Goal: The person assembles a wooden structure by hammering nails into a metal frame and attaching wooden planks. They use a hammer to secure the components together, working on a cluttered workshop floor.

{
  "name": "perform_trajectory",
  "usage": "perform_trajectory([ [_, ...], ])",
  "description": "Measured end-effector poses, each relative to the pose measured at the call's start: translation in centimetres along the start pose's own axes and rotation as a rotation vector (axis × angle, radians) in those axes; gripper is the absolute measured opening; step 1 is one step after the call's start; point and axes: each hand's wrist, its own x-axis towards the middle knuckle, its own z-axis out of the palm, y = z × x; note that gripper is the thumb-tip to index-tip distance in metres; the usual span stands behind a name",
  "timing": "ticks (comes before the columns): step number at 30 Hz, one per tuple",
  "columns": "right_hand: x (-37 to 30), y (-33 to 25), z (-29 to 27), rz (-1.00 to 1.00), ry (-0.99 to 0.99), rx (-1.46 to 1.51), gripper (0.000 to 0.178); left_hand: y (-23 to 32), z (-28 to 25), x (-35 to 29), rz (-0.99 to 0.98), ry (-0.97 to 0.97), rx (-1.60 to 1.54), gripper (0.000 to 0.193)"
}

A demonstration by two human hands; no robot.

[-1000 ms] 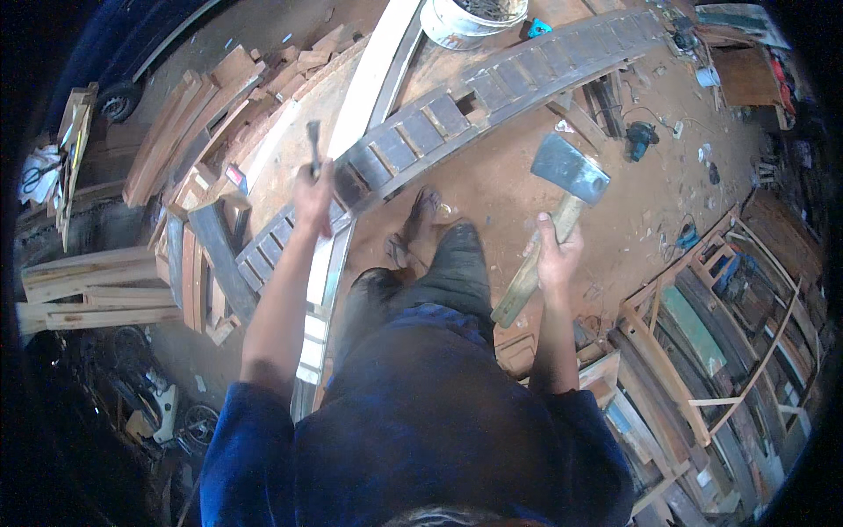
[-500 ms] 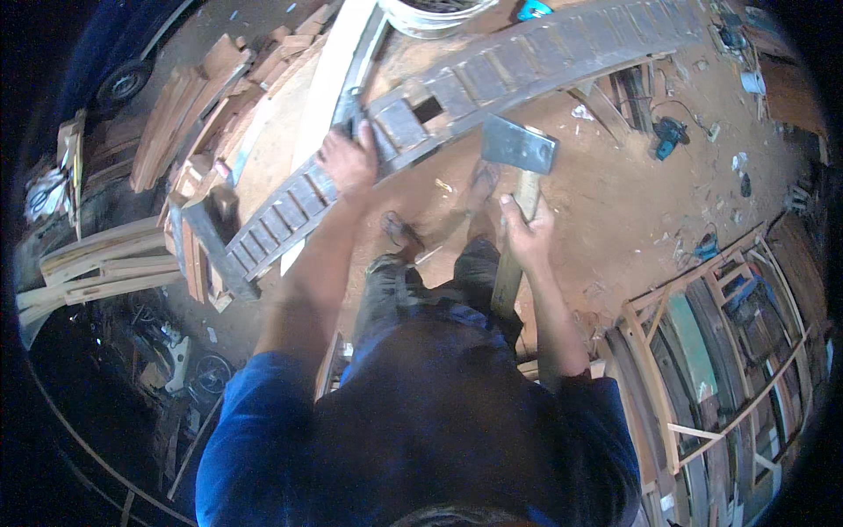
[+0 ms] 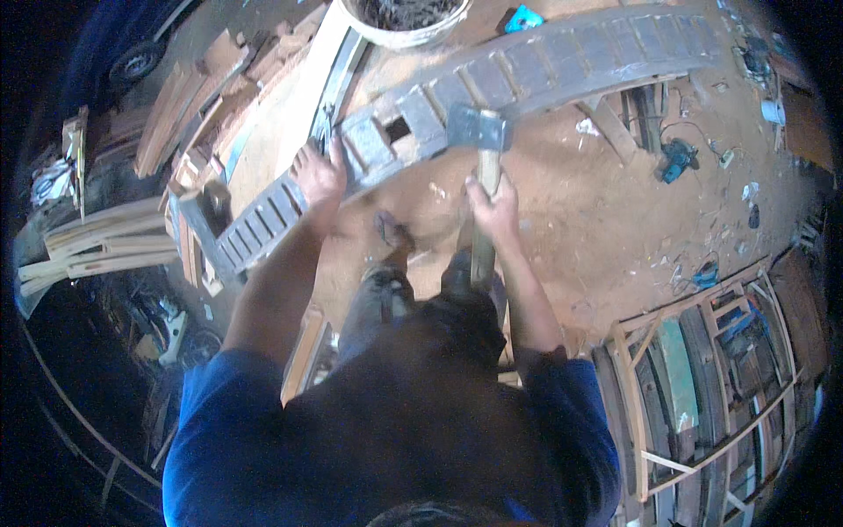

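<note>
Right hand (image 3: 494, 204), clamped on axe (image 3: 479, 130). Left hand (image 3: 318, 177), closed around dark tool (image 3: 327, 119) at slatted beam (image 3: 490, 81). Seemingly positioning; next calls for steady aim.

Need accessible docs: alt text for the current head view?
A person's right hand grips a hatchet while the left hand holds a slim tool over a long slatted wooden beam. A white bucket stands beyond.
</note>
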Motion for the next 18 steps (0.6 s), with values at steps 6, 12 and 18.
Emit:
perform_trajectory([
  [6, -1.5, -5.7, -3.5, 0.125, 0.324, 0.496, 0.017, -0.1, 0.5, 0.4, -0.010, 0.006, 0.022, 0.066],
  [12, 0.0, 0.8, 1.0, -0.006, 0.104, 0.176, 0.021, 0.6, -0.1, 1.1, -0.016, -0.077, -0.019, 0.071],
  [18, -2.6, -4.9, -4.0, 0.261, 0.263, 0.369, 0.024, -0.8, 1.1, 0.5, -0.028, -0.039, 0.045, 0.071],
])
